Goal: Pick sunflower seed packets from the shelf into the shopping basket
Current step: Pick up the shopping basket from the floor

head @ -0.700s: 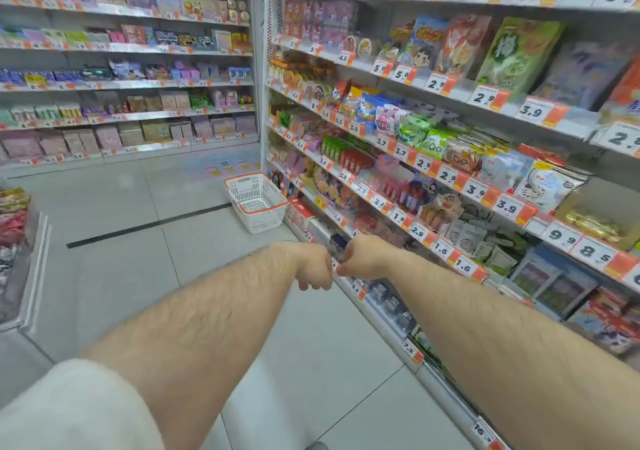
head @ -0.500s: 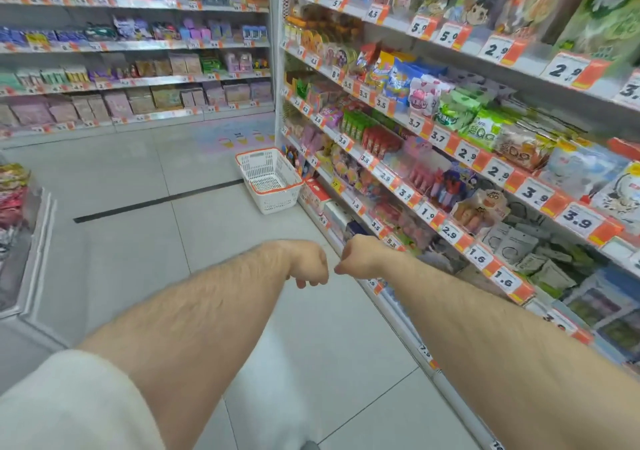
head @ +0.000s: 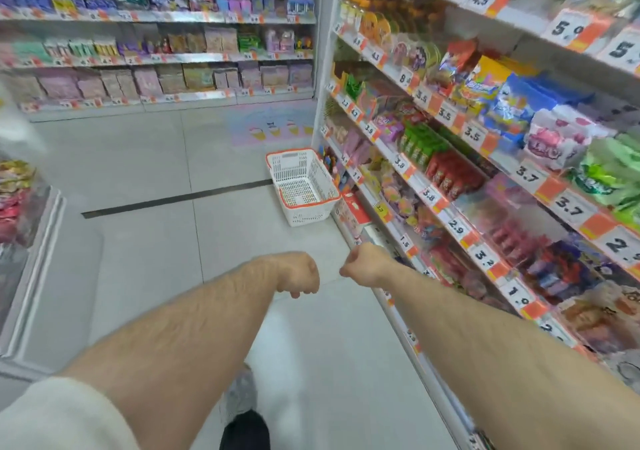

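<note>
Since the earlier frame the view has advanced down the aisle: the shopping basket [head: 303, 186] now appears larger and nearer, the upper shelf rows have slid out of view, and both arms remain stretched forward.

The left hand [head: 299, 274] is curled into a loose fist, knuckles forward, holding nothing. The right hand [head: 363, 264] is likewise closed and empty, near the left but not touching it, just beside the lower edge of the snack shelf [head: 450, 214].

The shopping basket, white mesh with an orange rim, stands on the tiled floor [head: 156, 241] against the foot of the shelf, well ahead of both hands. Nothing can be made out inside it.

Orange-and-white price tags [head: 530, 176] run along the shelf edges. Readable figures include 4.5, 5.9, 3.5, 3.7, 3.9, 3.8, 2.9, 3.2 and 1.9. Packet brands are too blurred to read, and sunflower seed packets cannot be picked out among the goods.

A dark strip [head: 173, 202] crosses the floor. Ice-cream cone graphics [head: 273, 129] mark the floor by the far shelving [head: 156, 58]. A shoe [head: 242, 394] shows below the arms.
</note>
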Tool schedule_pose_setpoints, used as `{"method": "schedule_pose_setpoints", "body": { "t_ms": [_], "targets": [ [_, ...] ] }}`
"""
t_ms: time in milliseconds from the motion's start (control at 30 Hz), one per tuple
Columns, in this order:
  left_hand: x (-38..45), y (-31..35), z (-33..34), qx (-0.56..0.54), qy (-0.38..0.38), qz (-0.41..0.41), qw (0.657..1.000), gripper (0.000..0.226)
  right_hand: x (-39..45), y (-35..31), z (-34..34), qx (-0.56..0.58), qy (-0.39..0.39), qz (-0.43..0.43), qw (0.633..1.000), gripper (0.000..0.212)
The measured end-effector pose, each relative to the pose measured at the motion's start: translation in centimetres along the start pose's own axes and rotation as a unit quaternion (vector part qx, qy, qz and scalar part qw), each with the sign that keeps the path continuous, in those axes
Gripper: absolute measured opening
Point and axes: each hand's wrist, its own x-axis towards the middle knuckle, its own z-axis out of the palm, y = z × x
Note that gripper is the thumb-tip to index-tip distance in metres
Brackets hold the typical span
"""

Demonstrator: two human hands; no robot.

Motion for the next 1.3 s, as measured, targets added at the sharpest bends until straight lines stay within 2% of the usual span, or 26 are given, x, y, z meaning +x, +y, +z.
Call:
{"method": "schedule_pose_setpoints", "body": {
  "t_ms": [133,233,400,567,667,767,867,967,1033,1100,1233,1300],
  "targets": [
    [7.1,-4.6,-7.6,-0.051,0.032,0.025,0.998,0.023,10.2,-4.8,-0.8,0.025,0.021,0.033,0.999,0.029],
    [11.3,-7.5,-13.2,-0.113,0.059,0.026,0.992,0.023,16.9,-7.9,-1.6,0.080,0.038,0.076,0.993,0.016],
    [17.8,-11.2,-21.9,-0.121,0.040,0.000,0.992,0.018,26.9,-11.6,-3.4,0.191,0.037,0.136,0.971,0.017],
    [26.2,-11.8,-29.5,-0.117,0.020,0.001,0.993,0.014,37.3,-12.5,-5.2,0.300,0.043,0.186,0.934,0.012],
    [32.7,-11.6,-33.4,-0.088,0.003,0.005,0.996,0.014,44.6,-11.9,-6.2,0.380,0.053,0.231,0.894,0.010],
    [40.1,-11.5,-37.3,-0.085,0.008,-0.008,0.996,0.024,52.7,-11.0,-6.9,0.484,0.076,0.281,0.825,0.007],
    [47.3,-11.5,-40.4,-0.126,-0.007,-0.029,0.992,0.022,60.3,-10.0,-7.0,0.555,0.079,0.350,0.750,0.007],
    [54.8,-11.9,-42.3,-0.168,-0.030,-0.063,0.983,0.011,67.3,-8.6,-6.1,0.602,0.075,0.393,0.690,0.006],
    [59.8,-12.2,-42.7,-0.185,-0.052,-0.077,0.978,0.013,71.7,-7.3,-5.0,0.625,0.079,0.417,0.655,0.005],
    [65.3,-12.8,-42.3,-0.181,-0.071,-0.074,0.978,0.018,76.1,-5.8,-3.0,0.639,0.076,0.437,0.628,0.006],
    [76.9,-14.8,-39.7,-0.151,-0.101,-0.065,0.981,0.017,85.1,-2.1,2.3,0.636,0.071,0.476,0.603,0.016],
    [81.9,-16.1,-38.4,-0.146,-0.121,-0.058,0.980,0.012,89.3,-0.5,5.0,0.629,0.082,0.511,0.581,0.034]
  ]
}}
